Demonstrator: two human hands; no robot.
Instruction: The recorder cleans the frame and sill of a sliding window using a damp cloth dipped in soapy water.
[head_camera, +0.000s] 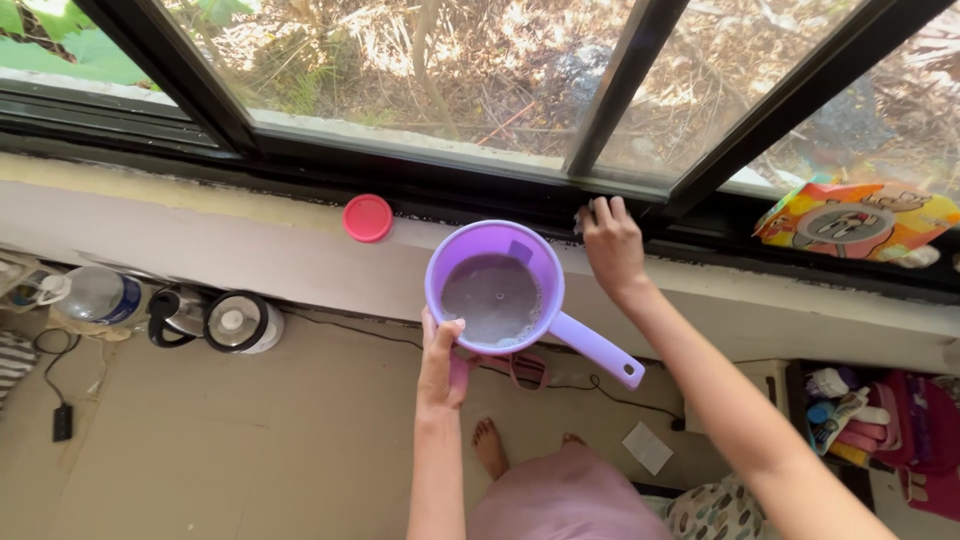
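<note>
Purple plastic dipper held at the window ledge

Purple plastic dipper with a long handle (497, 290), round and part-filled with murky grey water, sits between the two hands, its handle pointing down and away toward the right forearm. Beyond both hands runs the black-framed sliding window (620, 100), the largest thing in view, with dry brush and leaves behind the glass. Beneath it the pale concrete ledge (200, 240) stretches across, just past the dipper. Below the hands lies the beige tiled floor (200, 450), where a bare foot shows near the left wrist.

The left hand (440, 362) grasps the dipper's near rim, thumb hooked over the edge and fingers under the bowl. The right hand (612, 243) presses against the black window track just right of the dipper, fingers curled down on something small and pale; what it is cannot be told.

Far right of the right hand, a bright orange and yellow printed packet (855, 222) rests on the track. Well left of the left hand, two steel electric kettles (215, 320) stand on the floor beside a clear plastic water bottle (95, 297). A round red plastic lid (368, 218) lies on the ledge, left of the dipper.
</note>
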